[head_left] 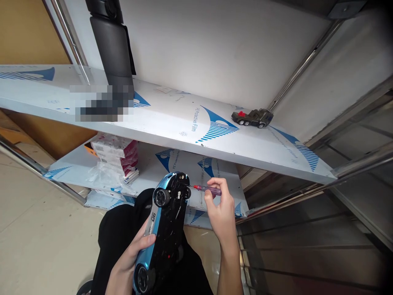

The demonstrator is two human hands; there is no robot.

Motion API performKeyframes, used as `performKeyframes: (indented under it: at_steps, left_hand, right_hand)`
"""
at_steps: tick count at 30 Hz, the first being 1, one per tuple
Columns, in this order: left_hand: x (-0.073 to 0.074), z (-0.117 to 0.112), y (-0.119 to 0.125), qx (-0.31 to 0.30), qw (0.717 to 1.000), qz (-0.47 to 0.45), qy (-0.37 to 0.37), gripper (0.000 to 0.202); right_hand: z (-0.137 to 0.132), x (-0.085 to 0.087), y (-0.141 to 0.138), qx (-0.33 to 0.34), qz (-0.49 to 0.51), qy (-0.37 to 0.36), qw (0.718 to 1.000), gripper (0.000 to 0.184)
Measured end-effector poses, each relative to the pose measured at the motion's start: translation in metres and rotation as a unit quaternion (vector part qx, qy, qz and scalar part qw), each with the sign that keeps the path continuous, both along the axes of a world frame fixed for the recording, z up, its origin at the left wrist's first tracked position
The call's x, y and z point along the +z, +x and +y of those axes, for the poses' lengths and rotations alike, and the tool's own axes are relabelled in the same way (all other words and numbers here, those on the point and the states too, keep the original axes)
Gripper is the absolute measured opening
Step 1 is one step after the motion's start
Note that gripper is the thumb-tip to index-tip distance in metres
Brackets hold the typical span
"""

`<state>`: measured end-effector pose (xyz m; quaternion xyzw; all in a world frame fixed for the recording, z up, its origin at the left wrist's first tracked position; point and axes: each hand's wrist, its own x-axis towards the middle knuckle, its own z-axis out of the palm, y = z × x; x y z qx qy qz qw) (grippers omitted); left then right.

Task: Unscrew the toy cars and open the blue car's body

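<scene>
Holds a toy car (172,229) in the left hand (133,249), low over black trousers (118,229), with the black underside turned up and rightward and the blue side facing left. Presses the left thumb on the blue side, nearer the body than the printed 06. Cannot tell the lie of the other left fingers, hidden beneath the car. Points one end of the car away from the body.

Pinches a small screwdriver (214,190) by the clear purplish handle between right thumb and index finger, with the right hand (221,207) raised just to the right of the car. Cannot make out the remaining right fingers well. Aims the thin shaft leftward, past a red collar, at the underside beside a wheel (186,194) at the far end. Cannot tell touching from just short at the tip.

Faces an upper shelf (172,110) covered with printed film, with a dark toy truck (253,119) toward the right end and a tall black object (110,49) toward the left, blurred at the base. Has a stack of boxes (115,151) on the lower shelf (146,157), to the left of the car, beside crumpled clear plastic (107,177).
</scene>
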<state>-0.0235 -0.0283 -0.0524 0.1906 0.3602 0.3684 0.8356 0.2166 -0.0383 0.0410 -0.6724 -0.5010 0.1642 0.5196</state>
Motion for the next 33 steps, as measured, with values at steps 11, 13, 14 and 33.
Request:
performKeyframes:
  at_steps: [11, 13, 14, 33]
  left_hand:
    - [-0.007, 0.002, -0.004, 0.009, 1.0, 0.021, 0.016, 0.083]
    - [-0.005, 0.004, -0.004, -0.001, 1.0, 0.017, 0.018, 0.087]
    - [-0.003, 0.005, -0.004, -0.008, 1.0, 0.014, 0.021, 0.089]
    - [0.043, -0.021, 0.013, 0.042, 0.996, 0.054, 0.055, 0.081]
  right_hand:
    - [0.001, -0.001, 0.001, -0.009, 0.002, -0.026, 1.0, 0.015]
    - [0.002, -0.002, 0.0, -0.013, 0.008, -0.032, 0.999, 0.02]
    - [0.002, -0.002, 0.0, -0.011, 0.009, -0.033, 0.999, 0.019]
    - [0.002, -0.005, 0.004, -0.009, 0.012, -0.009, 1.0, 0.016]
